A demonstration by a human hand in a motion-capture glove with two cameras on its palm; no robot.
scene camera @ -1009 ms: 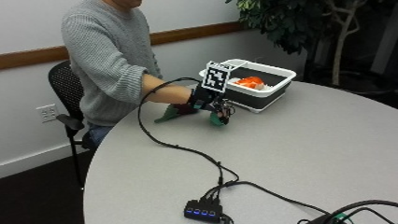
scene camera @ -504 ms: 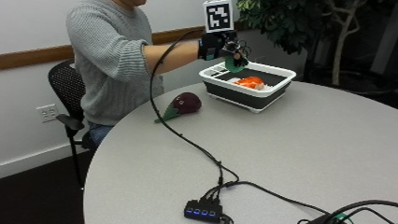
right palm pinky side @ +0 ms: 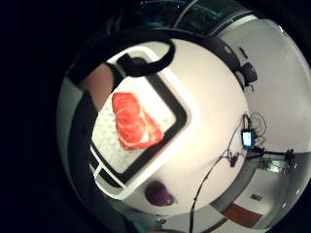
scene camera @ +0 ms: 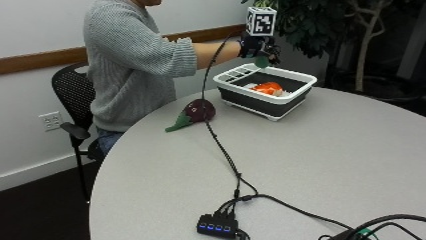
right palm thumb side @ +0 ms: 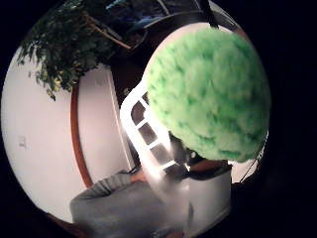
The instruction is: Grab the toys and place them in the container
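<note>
so the purple eggplant toy (scene camera: pixel 198 111) sits left of centre on the table (scene camera: pixel 346 165), looks plush and light, I'd grab its fat body. Further back, upper middle, my right hand (scene camera: pixel 256 47) has fingers curled round a fuzzy green toy (scene camera: pixel 262 62) above the container (scene camera: pixel 266 92), orange toy (scene camera: pixel 269 88) inside

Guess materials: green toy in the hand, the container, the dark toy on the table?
Green toy: likely plush, its surface is fuzzy and mottled.
Container: looks like hard plastic, with a smooth white rim, dark walls and a slotted end.
Dark toy: probably soft fabric, a matte maroon body with a green tail; texture unclear.
</note>
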